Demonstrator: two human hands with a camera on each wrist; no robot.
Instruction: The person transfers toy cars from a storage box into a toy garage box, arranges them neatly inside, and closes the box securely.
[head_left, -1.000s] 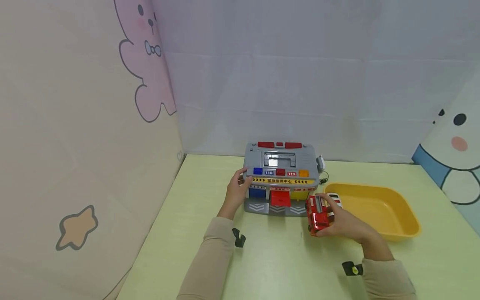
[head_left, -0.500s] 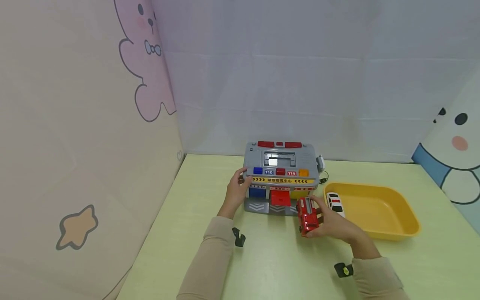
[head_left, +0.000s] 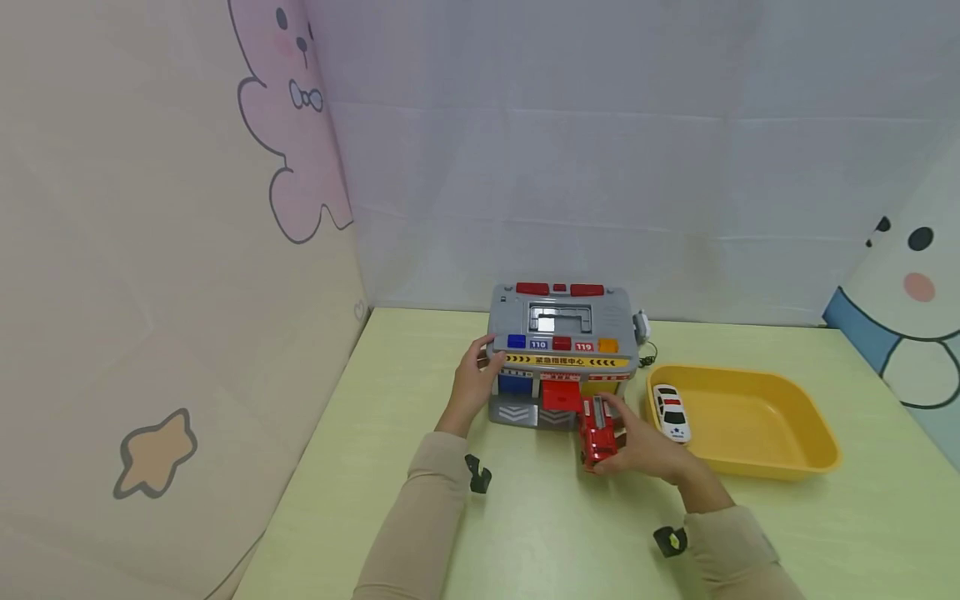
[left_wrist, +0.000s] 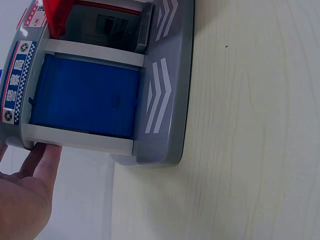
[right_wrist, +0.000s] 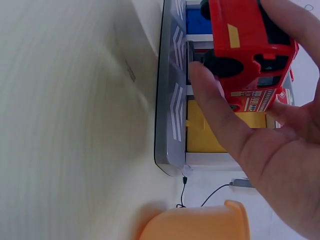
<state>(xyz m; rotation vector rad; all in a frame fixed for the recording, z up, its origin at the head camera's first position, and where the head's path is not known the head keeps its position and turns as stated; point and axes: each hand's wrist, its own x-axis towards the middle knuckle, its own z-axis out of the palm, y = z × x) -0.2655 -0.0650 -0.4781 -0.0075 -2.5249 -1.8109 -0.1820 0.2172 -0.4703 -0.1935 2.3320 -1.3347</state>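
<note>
Since the earlier frames the right hand (head_left: 641, 446) has carried the red toy fire engine (head_left: 598, 433) leftward, away from the yellow tray (head_left: 780, 454) and up to the front of the grey toy station (head_left: 562, 333), so that the engine's nose now lies just before the ramp under the raised red door (head_left: 561, 394); the white toy car (head_left: 670, 411), which the hand hid a second ago, now shows in full. The right hand holds the fire engine between thumb and curled fingers (right_wrist: 220, 110), gripping it along its sides; the right wrist view shows the engine (right_wrist: 247, 50) close against the station's front, level with the middle bay and above the shut yellow door (right_wrist: 220, 132). The left hand (head_left: 471, 385) has stayed where it was, pressed against the left end of the station with its fingers nearly straight; in the left wrist view its fingers (left_wrist: 45, 155) touch the corner of the grey housing beside the shut blue door (left_wrist: 82, 97). The station stands near the far edge of the pale green table (head_left: 525, 517), about midway along it. The yellow tray sits to the right of the station, nearer the right edge, with the white car lying inside against its left wall. A thin black cable (right_wrist: 200, 197) trails from the station's right end.
</note>
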